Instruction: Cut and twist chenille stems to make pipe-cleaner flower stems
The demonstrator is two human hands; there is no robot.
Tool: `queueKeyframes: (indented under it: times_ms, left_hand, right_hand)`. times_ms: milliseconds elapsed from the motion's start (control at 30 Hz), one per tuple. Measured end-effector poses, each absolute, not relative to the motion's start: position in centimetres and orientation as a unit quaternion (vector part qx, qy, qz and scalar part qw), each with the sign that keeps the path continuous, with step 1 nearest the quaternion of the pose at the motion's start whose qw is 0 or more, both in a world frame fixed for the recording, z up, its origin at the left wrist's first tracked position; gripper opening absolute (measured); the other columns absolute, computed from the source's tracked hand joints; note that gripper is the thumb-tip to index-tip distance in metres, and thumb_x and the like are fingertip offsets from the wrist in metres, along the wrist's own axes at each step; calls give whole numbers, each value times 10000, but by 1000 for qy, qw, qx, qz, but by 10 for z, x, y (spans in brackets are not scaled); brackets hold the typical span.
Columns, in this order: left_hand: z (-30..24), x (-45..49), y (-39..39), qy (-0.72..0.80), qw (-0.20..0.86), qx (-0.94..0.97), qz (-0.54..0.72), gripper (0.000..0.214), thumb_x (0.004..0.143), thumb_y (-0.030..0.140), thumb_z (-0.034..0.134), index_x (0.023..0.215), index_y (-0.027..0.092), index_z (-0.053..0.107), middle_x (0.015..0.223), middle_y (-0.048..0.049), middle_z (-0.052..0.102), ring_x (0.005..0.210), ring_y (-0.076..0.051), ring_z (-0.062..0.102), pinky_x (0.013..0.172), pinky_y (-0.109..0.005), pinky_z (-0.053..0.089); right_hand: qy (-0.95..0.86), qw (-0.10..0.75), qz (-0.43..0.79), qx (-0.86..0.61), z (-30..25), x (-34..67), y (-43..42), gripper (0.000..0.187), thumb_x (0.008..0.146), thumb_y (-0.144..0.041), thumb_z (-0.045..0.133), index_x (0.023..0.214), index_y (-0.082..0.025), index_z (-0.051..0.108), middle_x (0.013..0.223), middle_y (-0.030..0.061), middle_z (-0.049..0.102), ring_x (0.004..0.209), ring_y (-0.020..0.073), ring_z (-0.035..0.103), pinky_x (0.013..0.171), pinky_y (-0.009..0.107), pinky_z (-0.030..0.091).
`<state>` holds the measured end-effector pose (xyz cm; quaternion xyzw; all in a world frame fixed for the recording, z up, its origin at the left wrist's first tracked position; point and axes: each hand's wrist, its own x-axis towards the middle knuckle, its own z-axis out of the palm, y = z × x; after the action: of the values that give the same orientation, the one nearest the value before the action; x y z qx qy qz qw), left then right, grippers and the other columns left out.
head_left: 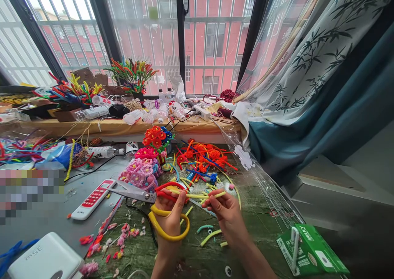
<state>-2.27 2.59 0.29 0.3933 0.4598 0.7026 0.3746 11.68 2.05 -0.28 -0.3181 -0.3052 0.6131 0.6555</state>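
My left hand is closed, with a pair of scissors hanging around it. The scissors have red and yellow handles, and their metal blades point left. Between its thumb and fingers it also pinches a pale yellow pipe cleaner. The other end of that pipe cleaner is pinched in my right hand, so it stretches across the gap between both hands. Short yellow pipe cleaner pieces lie on the green table below. Red pipe cleaner flowers are heaped just beyond my hands.
Pink flower bundles stand left of the scissors, near a white remote-like device. A white box-shaped device sits at the lower left, a green milk carton at the lower right. Plastic bottles line the sill.
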Motion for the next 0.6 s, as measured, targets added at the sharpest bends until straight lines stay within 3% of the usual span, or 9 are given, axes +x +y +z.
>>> queueKeyframes:
  times_ms: [200,333,467,600]
  left_hand:
    - [10,-25,23,489,345,413,687,275,746,358,732,859,185,551,782,1,648,730,-156,647,728,-265,524]
    - [9,-35,7,517,336,441,651,380,765,544,654,758,183,534,598,27,543,535,-118,532,556,-226,464]
    - [-3,-40,-25,541,323,490,603,589,690,768,534,817,195,579,641,-3,548,506,-141,500,459,-233,417]
    - [-17,-33,-50,590,303,553,505,628,707,781,482,915,203,611,636,-18,574,537,-177,543,483,-241,451]
  right_hand:
    - [-284,670,599,-333,-7,116,23,242,612,-346,868,711,-177,725,628,17,714,617,130,680,575,185,516]
    - [-283,696,566,-338,-5,125,26,233,616,-339,865,729,-184,732,662,17,715,634,142,681,608,218,532]
    - [-270,727,541,-327,-3,135,28,218,619,-332,865,740,-204,738,675,-2,700,629,129,668,618,213,525]
    - [-268,743,532,-306,0,139,28,201,624,-326,863,732,-218,732,785,-12,678,724,127,660,706,232,527]
